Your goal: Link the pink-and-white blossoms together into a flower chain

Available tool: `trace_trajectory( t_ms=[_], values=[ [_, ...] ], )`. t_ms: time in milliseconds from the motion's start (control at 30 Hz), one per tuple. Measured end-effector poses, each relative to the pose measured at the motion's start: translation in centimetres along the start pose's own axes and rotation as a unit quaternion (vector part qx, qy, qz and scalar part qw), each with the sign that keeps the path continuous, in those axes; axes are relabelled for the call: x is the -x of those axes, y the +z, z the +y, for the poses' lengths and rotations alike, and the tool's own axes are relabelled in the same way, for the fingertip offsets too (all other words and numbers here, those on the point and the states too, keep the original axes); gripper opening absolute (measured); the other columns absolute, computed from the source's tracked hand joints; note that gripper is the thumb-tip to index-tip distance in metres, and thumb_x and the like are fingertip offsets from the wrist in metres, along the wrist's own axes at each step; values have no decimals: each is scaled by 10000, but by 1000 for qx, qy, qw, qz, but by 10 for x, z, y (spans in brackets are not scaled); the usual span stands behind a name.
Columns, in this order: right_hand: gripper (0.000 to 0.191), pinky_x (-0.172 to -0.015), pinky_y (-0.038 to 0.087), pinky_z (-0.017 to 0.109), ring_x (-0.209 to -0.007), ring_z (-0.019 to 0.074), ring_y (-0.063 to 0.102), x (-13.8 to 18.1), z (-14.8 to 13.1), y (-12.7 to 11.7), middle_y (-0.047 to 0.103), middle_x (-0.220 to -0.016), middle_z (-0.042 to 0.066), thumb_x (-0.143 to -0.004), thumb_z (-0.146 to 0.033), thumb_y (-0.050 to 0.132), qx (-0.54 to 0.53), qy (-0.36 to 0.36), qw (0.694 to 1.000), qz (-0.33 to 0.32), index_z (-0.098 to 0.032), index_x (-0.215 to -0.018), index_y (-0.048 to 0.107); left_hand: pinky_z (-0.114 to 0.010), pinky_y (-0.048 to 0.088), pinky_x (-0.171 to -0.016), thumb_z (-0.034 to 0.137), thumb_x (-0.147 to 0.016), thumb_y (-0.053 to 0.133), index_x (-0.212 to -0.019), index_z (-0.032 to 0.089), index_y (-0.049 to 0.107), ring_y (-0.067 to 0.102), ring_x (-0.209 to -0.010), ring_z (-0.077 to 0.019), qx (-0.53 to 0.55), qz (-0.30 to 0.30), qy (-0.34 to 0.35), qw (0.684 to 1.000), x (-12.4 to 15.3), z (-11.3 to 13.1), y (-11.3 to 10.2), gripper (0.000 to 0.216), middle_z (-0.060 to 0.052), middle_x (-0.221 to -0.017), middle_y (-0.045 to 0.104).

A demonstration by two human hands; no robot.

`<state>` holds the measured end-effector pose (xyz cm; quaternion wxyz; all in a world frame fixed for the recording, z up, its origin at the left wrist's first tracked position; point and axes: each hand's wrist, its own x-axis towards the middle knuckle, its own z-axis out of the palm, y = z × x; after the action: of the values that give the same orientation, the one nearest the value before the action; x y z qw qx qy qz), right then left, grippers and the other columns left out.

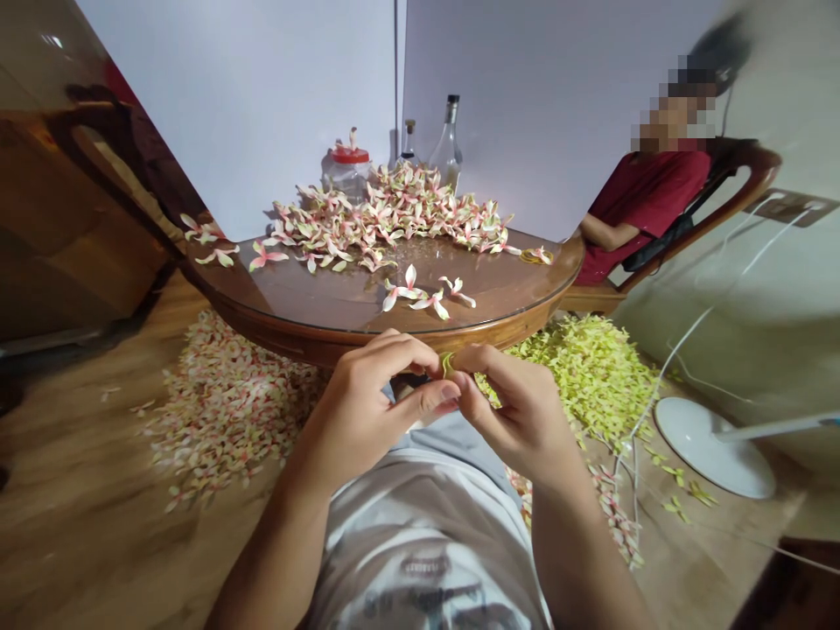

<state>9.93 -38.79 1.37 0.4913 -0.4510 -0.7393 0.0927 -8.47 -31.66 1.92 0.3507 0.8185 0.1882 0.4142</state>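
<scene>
My left hand [367, 411] and my right hand [518, 407] meet in front of my chest, just below the table edge. Their fingertips pinch a small yellow-green flower piece [447, 364] between them. Most of it is hidden by my fingers. Nearest to my hands, a few pink-and-white flowers [413, 296] lie loose on the glass-topped round wooden table [328, 311]. Behind them, a long heap of similar flowers [394, 210] spreads across the far half of the table.
A jar with a red lid [347, 171] and glass bottles [447, 149] stand behind the heap. A person in a red top [647, 201] sits on a wooden chair at the right. Pale petals [223, 411] and yellow-green flower parts [584, 376] cover the floor. A white fan base [712, 446] stands right.
</scene>
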Motion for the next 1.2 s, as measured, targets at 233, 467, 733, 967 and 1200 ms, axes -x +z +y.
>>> trace_trajectory(
  t_ms=[233, 467, 733, 967, 1200],
  values=[
    [137, -585, 385, 233, -594, 100, 487, 2, 14, 16, 565, -706, -31, -976, -170, 600, 1, -20, 991, 130, -208, -850, 563, -222, 421, -618, 171, -954, 582, -756, 182, 594, 545, -645, -105, -11, 112, -25, 993, -1, -6, 12, 199, 25, -704, 588],
    [242, -594, 426, 258, -585, 139, 517, -23, 75, 14, 525, -690, -18, -1012, -342, 445, -42, 93, 904, 415, -239, -794, 461, -193, 415, -575, 229, -899, 480, -695, 217, 412, 489, -599, -107, -4, 460, -67, 885, -19, -79, 0, 215, 45, -644, 474],
    [212, -698, 460, 304, -654, 178, 549, -86, 160, 2, 602, -664, 16, -864, -347, 609, 89, 145, 979, 110, -188, -724, 618, -281, 496, -743, 245, -856, 628, -739, 192, 627, 617, -731, -179, -145, 243, -116, 952, -81, -151, -15, 129, -9, -722, 655],
    [497, -1171, 319, 555, -1385, 363, 453, -90, 197, 16, 518, -1467, 195, -998, -527, 465, 205, 126, 969, 61, -199, -1340, 615, -454, 412, -1154, 131, -933, 590, -1185, 150, 639, 579, -1274, -264, -243, 159, -79, 954, -101, -170, -3, 258, -139, -1297, 659],
    [420, -1139, 429, 431, -1312, 279, 582, -77, 191, 31, 668, -1354, 158, -1050, -396, 397, 194, 75, 977, -40, -177, -1311, 645, -519, 497, -1092, 168, -1013, 548, -1365, 137, 565, 625, -1256, -279, -249, 27, -62, 966, -102, -149, 61, 353, -149, -1354, 642]
  ],
)
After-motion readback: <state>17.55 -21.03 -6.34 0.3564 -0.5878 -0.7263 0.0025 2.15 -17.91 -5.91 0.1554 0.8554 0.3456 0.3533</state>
